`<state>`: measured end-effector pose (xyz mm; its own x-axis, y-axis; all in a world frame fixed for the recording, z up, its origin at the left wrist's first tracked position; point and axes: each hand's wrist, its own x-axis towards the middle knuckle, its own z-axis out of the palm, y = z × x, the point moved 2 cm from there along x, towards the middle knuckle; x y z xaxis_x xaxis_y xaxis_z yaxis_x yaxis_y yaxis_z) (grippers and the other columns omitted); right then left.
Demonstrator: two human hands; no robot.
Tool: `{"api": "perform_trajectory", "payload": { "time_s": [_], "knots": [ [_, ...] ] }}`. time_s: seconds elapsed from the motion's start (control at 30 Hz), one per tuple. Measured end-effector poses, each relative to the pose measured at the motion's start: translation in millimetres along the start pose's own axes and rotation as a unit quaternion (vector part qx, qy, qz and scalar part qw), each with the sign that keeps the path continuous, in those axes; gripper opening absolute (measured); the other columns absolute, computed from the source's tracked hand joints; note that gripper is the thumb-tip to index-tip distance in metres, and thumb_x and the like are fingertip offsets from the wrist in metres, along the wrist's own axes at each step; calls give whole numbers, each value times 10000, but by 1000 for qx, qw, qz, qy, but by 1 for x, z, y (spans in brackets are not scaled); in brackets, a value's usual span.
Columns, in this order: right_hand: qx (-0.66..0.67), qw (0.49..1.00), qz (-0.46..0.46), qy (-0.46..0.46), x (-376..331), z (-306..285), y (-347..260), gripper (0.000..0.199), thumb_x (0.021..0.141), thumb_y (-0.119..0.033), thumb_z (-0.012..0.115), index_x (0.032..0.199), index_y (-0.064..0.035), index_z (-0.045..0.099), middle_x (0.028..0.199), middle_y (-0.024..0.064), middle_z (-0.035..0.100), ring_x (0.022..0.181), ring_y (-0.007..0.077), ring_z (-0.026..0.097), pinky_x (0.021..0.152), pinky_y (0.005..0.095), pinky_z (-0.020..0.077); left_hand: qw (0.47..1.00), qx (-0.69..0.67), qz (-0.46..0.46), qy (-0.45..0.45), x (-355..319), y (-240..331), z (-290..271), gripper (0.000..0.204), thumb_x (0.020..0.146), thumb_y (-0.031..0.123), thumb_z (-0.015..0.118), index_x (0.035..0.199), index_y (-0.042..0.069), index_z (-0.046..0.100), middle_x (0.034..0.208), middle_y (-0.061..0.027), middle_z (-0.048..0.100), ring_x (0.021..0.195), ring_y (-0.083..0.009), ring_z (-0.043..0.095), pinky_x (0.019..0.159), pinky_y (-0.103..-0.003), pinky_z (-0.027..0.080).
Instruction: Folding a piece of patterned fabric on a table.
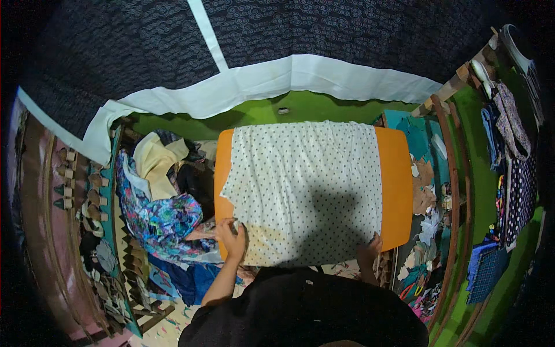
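Skew risk on the dotted cloth (pixel 295 173)!

We have it spread across the orange worktop (pixel 396 173), far edge to near; uneven pulling could drag it crooked. Left hand (pixel 232 237), fingers curled, pinches cloth by the near-left corner; right hand (pixel 369 251) sits near-right, grip too dark to tell.

Left hand (pixel 233 243) is pinching white polka-dot cloth (pixel 300 173); right hand (pixel 368 253) is touching its near-right corner. Orange tabletop (pixel 396 179) is showing right of right fingers (pixel 376 239); multicoloured fabric (pixel 165 217) is lying left of left fingers (pixel 223 228).
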<state>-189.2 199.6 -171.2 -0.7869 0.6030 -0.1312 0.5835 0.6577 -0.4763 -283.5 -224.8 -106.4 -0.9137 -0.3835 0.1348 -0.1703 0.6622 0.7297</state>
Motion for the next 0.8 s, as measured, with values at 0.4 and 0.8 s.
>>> {"api": "perform_trajectory", "payload": {
  "time_s": [0.4, 0.8],
  "knots": [
    [389, 901, 135, -136, -48, 0, 59, 618, 764, -249, 610, 1196, 23, 262, 874, 126, 436, 793, 214, 424, 728, 345, 354, 993, 69, 58, -83, -162, 10, 26, 301, 677, 311, 640, 857, 87, 552, 853, -71, 516, 885, -254, 444, 734, -385, 272],
    [347, 875, 257, -216, -40, 4, 77, 409, 779, -420, 568, 900, -31, 526, 533, -33, 329, 449, 125, 345, 458, 265, 324, 992, 120, 19, 28, -168, 17, 36, 203, 732, 254, 589, 827, 79, 550, 834, -96, 512, 856, -270, 452, 752, -423, 271]
  ]
}}
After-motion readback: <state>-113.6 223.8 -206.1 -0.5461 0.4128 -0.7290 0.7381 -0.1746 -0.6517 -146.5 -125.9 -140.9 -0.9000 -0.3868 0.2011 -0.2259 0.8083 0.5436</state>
